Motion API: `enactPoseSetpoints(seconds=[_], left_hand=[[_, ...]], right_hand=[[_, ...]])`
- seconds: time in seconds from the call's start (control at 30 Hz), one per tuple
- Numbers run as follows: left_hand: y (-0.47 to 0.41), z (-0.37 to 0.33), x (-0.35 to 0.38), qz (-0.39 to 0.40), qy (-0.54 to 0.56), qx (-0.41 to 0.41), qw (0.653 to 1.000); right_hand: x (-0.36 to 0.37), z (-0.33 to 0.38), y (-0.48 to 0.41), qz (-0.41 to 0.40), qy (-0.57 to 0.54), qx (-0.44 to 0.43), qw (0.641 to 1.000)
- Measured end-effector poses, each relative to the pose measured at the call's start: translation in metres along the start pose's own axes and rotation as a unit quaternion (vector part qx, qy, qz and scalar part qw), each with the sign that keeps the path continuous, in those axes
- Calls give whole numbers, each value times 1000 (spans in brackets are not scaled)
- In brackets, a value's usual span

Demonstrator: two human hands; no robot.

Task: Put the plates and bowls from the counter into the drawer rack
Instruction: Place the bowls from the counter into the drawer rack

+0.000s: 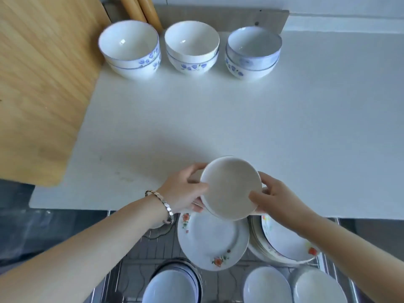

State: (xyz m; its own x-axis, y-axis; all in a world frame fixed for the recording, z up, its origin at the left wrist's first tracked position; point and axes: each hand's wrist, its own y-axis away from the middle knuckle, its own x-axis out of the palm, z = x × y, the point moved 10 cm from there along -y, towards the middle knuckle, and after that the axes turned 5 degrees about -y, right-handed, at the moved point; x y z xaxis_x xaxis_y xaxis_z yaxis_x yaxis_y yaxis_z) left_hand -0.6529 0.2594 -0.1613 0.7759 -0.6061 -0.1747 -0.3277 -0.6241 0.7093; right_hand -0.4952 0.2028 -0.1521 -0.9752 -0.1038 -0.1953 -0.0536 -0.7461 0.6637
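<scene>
A small stack of plain white plates (231, 189) is held between my left hand (185, 191) and my right hand (271, 197), tilted, just over the counter's front edge above the open drawer rack (153, 248). In the rack below lie a flowered plate (212, 241), a stack of flowered plates (284, 241) to its right, and bowls along the near side: a blue-white stack (172, 285) and two white bowls (267, 285) (319, 287). At the back of the white counter (218, 119) stand three pairs of nested white bowls with blue flowers (131, 49) (192, 47) (253, 52).
A large wooden cutting board (43, 84) leans on the left over the counter's edge. Wooden rolling pins (144, 9) stand in the back corner behind the bowls. A bracelet sits on my left wrist.
</scene>
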Motion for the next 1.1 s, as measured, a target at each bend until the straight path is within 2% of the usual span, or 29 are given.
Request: enactPoseSetpoints(seconds=[0.17,0.33,0.53,0.63,0.77,0.83,1.1], left_hand=[[44,50,77,-1,-27,29,999],[65,113,136,3,-33,-7,999],[64,181,166,27,-63,-79,994],[57,194,154,7,-113,-65,991],[47,188,96,-135,-235,-11,962],[42,192,76,-167,-286,-4,943],[28,229,77,-92,-389,-19,916]], right_hand=[[-6,-83,63,37,76,52,995],[2,-145,96,52,61,103,991],[37,-228,85,42,140,147,978],[55,-251,71,38,141,164,976],[86,-262,38,56,192,143,969],[106,-266,23,79,244,140,956],[142,-291,2,136,430,171,876]])
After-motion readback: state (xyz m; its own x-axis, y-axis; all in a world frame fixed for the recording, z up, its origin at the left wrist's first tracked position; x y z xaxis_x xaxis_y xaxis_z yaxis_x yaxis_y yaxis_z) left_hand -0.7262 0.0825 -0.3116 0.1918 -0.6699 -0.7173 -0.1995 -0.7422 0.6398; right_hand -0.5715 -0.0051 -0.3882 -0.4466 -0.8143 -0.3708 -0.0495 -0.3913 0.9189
